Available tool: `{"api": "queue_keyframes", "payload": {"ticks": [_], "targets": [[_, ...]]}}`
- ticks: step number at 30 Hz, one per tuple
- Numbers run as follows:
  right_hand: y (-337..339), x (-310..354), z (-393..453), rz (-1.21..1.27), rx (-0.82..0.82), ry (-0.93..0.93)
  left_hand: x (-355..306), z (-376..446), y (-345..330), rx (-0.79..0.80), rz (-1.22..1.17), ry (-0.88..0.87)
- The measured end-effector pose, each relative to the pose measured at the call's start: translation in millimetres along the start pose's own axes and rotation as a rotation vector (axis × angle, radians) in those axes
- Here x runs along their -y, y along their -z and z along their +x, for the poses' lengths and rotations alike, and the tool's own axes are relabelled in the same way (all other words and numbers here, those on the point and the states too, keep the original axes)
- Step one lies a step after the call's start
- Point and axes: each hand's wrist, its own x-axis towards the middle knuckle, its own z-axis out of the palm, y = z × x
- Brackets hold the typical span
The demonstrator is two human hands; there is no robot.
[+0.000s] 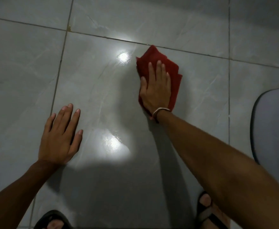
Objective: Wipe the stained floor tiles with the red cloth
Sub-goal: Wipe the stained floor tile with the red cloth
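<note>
A folded red cloth [173,70] lies flat on a glossy grey floor tile [102,90], near the tile's far grout line. My right hand [157,90] presses palm-down on the cloth with fingers straight and together; a thin white band circles that wrist. My left hand [61,138] rests flat on the same tile to the lower left, fingers spread, holding nothing. A small brownish stain [68,28] marks the grout crossing at the upper left. Wet-looking sheen reflects light at two spots on the tile.
A grey mat with a dark rim [274,126] lies at the right edge. My two feet in dark sandals [206,210] stand at the bottom of the view. Dark grout lines split the floor into large tiles.
</note>
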Motion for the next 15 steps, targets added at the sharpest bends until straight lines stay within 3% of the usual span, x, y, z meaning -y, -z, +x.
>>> {"api": "queue_keyframes", "payload": {"ticks": [1, 2, 6, 8, 10, 13, 14, 15], "targets": [[-4, 9, -12, 0.009, -0.019, -0.009, 1, 1, -1, 0.008, 0.005, -0.001], [-7, 10, -34, 0.028, -0.005, 0.111, 2, 1, -1, 0.016, 0.009, -0.002], [0, -53, -133, -0.017, 0.314, 0.987, 2, 0, -3, 0.02, -0.002, 0.01], [16, -94, -108, -0.068, 0.367, 1.113, 2, 0, -3, 0.015, -0.002, 0.007], [25, -112, -55, -0.138, 0.224, 0.881, 3, 1, -3, 0.01, 0.007, 0.002], [34, -94, 17, -0.033, -0.006, 0.023, 1, 0, 0, 0.024, 0.016, 0.021], [31, -77, 25, -0.016, -0.042, -0.175, 0, 1, 0, 0.024, 0.017, 0.018], [24, -58, 22, -0.021, -0.046, -0.23, -1, 2, 0, 0.025, 0.023, 0.015]]}}
